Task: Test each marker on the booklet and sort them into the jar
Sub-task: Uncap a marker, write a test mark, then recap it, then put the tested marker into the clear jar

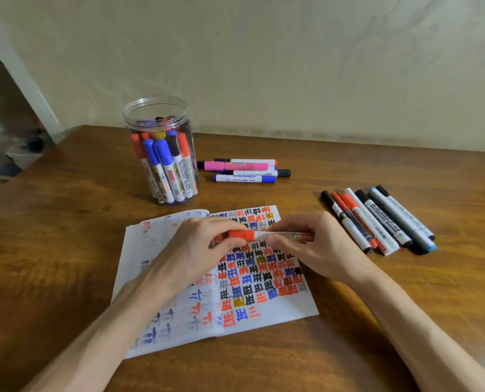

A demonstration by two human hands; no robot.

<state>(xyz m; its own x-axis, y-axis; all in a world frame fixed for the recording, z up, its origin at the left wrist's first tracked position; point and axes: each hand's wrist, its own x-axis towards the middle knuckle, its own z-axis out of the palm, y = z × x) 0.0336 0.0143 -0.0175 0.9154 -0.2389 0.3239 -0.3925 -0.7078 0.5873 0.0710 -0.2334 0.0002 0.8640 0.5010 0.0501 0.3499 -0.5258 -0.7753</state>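
Just above the open booklet (266, 309), a red marker (266, 236) lies level between both hands: the left hand (198, 250) curls its fingers round the red cap, and the right hand (306, 247) pinches the barrel. Beyond the booklet, far left, stands the clear jar (162, 148), holding markers upright. Four markers (244, 169) lie just right of it; a row of markers (377, 219) lies far right on the wooden table (65, 236).

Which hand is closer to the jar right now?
Left. The left hand is just in front of the jar, gripping the cap of the red marker; the right hand holds its barrel farther off to the right.
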